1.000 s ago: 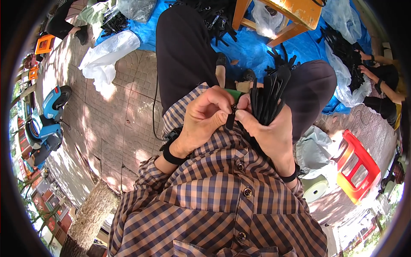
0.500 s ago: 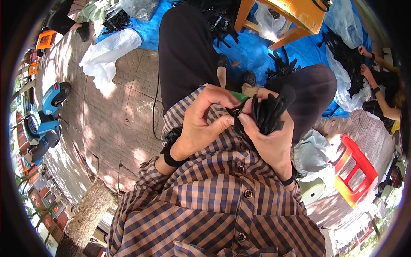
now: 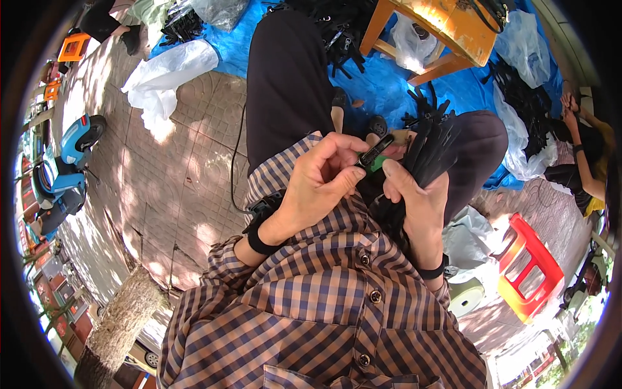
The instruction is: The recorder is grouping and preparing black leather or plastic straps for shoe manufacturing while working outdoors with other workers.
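Above my lap my left hand is closed in a pinch. A small, narrow black piece sticks out from its thumb and fingertips, tilted up to the right; its exact kind I cannot make out. Just beneath that lies something green, between the two hands, mostly hidden by fingers. My right hand is closed around a bundle of black straps, whose loose ends fan upward past the thumb. More black strap hangs below this hand against the checked shirt.
A blue tarp ahead bears heaps of black straps, plastic bags and a wooden stool. A red stool and white spool lie right. Another person's arms are at far right. A blue scooter stands left.
The black piece at my left fingertips has come up into view, tilted. My right hand has shifted slightly right and down, and its strap bundle now fans upward.
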`<state>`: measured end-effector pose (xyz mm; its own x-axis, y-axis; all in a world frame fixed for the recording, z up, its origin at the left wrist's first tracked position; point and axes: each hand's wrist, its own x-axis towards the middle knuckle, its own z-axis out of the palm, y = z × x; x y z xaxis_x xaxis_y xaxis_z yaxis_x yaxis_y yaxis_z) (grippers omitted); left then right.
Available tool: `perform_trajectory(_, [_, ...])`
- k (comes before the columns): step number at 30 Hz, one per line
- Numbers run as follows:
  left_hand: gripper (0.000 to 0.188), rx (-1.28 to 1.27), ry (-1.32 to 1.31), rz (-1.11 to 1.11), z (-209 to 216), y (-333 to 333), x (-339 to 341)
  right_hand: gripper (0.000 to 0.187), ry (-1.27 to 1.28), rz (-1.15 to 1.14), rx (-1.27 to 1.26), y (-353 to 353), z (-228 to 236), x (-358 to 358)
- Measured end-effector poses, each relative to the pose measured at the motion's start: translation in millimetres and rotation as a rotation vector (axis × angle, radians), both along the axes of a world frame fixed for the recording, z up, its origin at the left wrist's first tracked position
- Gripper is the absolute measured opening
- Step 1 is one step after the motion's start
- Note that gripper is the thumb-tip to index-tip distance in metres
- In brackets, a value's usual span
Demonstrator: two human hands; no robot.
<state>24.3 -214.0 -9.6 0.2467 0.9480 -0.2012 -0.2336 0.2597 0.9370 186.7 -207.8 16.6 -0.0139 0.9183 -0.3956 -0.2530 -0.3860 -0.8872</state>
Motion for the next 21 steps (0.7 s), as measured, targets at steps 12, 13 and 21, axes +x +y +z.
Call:
perform_trajectory(12, [0.035, 0.299, 0.426, 0.218, 6.9, -10.7, 11.6, 0.024, -0.326, -0.019, 0.449, -18.6, -2.8, -10.9])
perform_trajectory(13, [0.037, 0.276, 0.381, 0.257, 7.7, -11.3, 11.9, 0.025, -0.351, -0.003, 0.494, -19.2, -3.5, -10.4])
perform_trajectory(21, [0.034, 0.473, 0.480, 0.232, 7.5, -6.6, 7.6, 0.019, -0.297, -0.031, 0.447, -17.0, -3.3, -13.3])
